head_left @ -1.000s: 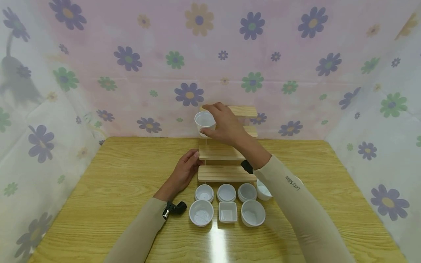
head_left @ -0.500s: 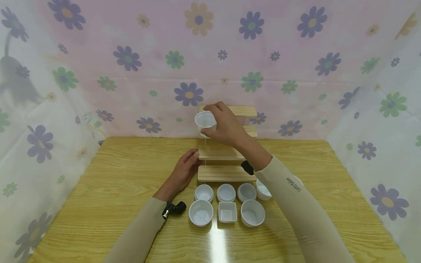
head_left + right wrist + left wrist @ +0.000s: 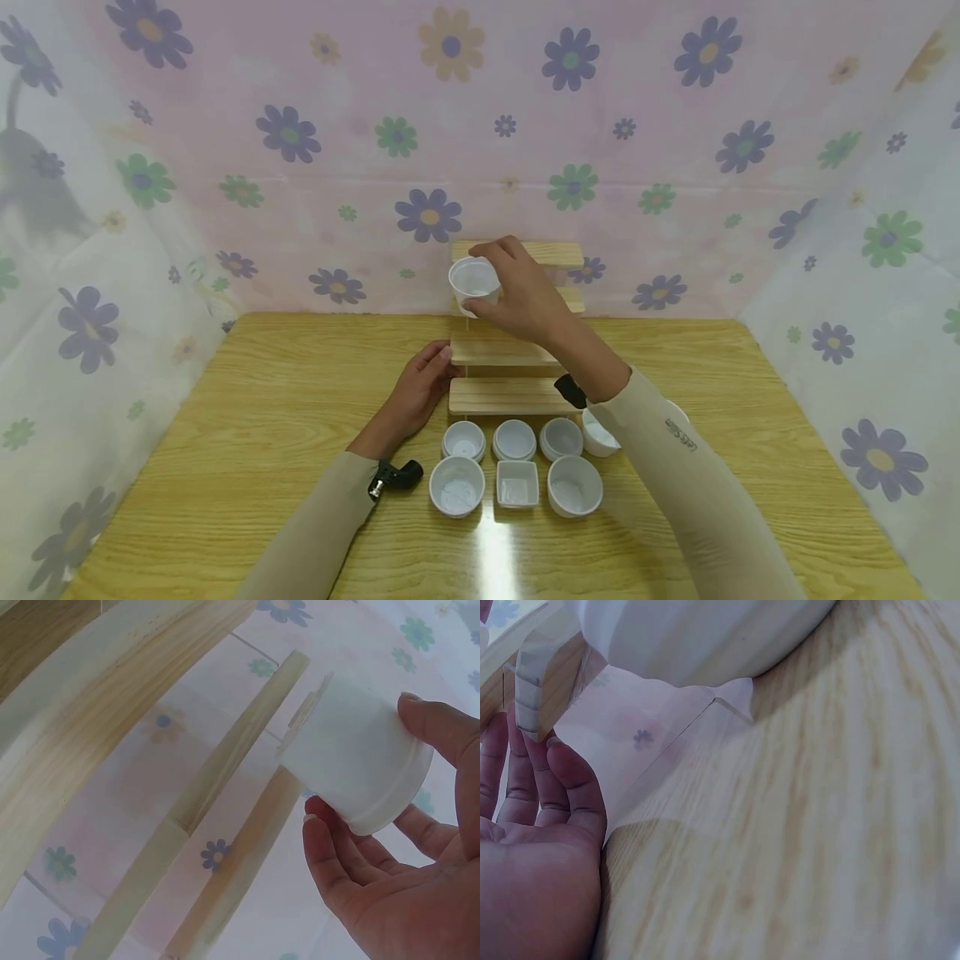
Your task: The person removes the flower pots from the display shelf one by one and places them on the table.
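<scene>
My right hand [image 3: 525, 292] pinches a small white round pot [image 3: 472, 271] between thumb and fingers. It is over the left end of the second shelf from the top of a stepped wooden stand [image 3: 510, 396]. In the right wrist view the pot [image 3: 352, 750] has a wide rim on the hand's side, and its base overlaps a plank's end. My left hand [image 3: 420, 390] grips the stand's left side at a lower shelf. Its fingertips meet the wooden end [image 3: 559, 682] in the left wrist view.
In front of the stand are two rows of white pots, among them a square pot [image 3: 517, 485] and a larger round pot [image 3: 457, 486]. Another white pot [image 3: 597, 433] is partly covered by the right sleeve. A flowered cloth [image 3: 330, 208] hangs behind the wooden table [image 3: 300, 350].
My right hand has shifted slightly right and down with the pot. The left hand keeps its place at the stand, and the pots in front have not moved.
</scene>
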Action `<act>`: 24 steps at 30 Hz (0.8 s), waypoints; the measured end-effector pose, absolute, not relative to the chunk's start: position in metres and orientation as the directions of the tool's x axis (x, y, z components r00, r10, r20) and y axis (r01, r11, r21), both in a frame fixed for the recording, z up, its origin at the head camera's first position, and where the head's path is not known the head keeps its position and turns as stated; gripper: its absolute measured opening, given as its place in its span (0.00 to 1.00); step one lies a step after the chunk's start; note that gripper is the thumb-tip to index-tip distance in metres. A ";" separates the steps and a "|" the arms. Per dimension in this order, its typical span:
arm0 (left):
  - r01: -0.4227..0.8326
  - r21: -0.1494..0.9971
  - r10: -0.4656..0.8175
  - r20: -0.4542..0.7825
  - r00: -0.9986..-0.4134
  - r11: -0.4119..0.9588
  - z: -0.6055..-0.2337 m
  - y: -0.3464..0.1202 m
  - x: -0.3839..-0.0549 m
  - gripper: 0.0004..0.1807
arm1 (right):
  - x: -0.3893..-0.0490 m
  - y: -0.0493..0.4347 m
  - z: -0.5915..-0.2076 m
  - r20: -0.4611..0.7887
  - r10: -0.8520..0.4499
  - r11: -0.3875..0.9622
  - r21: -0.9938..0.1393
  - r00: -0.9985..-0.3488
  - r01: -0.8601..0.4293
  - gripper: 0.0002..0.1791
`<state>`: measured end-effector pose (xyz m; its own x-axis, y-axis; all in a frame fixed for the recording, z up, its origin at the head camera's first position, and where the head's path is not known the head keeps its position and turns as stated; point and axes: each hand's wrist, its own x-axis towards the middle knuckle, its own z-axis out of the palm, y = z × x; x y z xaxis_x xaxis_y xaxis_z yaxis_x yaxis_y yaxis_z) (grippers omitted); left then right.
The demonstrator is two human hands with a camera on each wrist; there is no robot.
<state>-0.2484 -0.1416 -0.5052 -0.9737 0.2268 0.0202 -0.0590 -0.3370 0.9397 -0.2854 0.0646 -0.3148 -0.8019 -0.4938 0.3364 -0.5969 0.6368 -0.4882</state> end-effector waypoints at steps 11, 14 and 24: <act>-0.057 0.937 0.235 0.028 -0.972 -0.344 -0.506 -0.142 -0.249 0.10 | -0.274 0.073 -0.316 0.352 -0.488 0.606 -0.521 -0.798 -0.601 0.37; -0.057 0.939 0.235 0.025 -0.972 -0.338 -0.505 -0.142 -0.248 0.10 | -0.272 0.075 -0.317 0.353 -0.483 0.602 -0.530 -0.801 -0.597 0.38; -0.061 0.937 0.231 0.021 -0.973 -0.343 -0.505 -0.142 -0.248 0.09 | -0.260 0.085 -0.319 0.380 -0.482 0.593 -0.522 -0.789 -0.613 0.37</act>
